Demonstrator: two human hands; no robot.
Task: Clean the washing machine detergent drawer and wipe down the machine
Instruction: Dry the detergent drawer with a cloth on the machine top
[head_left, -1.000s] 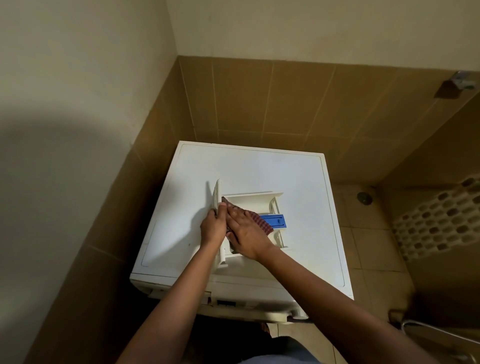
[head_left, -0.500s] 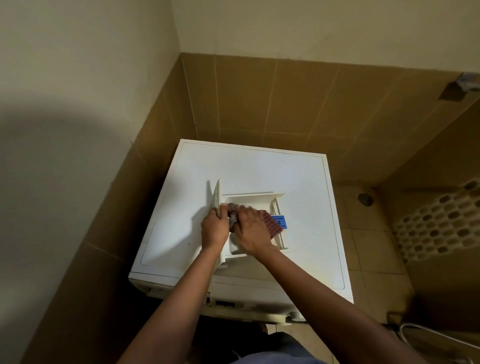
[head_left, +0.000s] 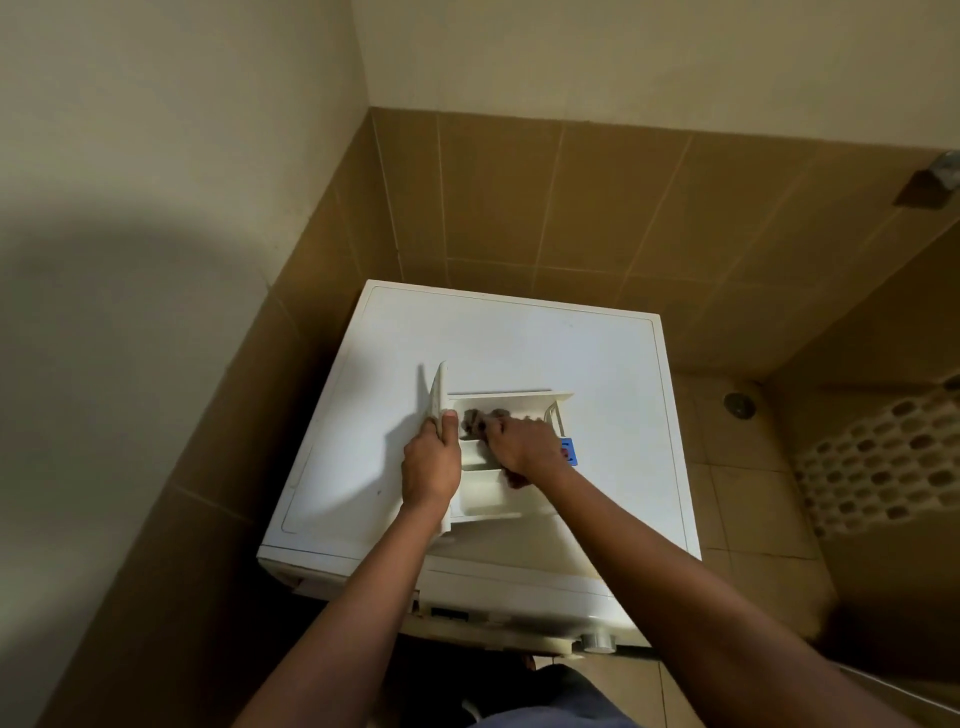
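Left hand (head_left: 432, 467) clenched, right hand (head_left: 524, 449) apparently curled, both arms outstretched

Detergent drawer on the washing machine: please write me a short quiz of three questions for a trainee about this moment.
1. True or false: the detergent drawer lies on top of the washing machine, taken out of its slot.
2. Which hand has a grip on the drawer's front panel? A) left hand B) right hand
3. Fill in: the right hand presses a ____ into a drawer compartment.

Key
1. True.
2. A. The left hand clasps the upright panel; the right hand works inside the drawer.
3. Cloth; its pattern is blurred here.
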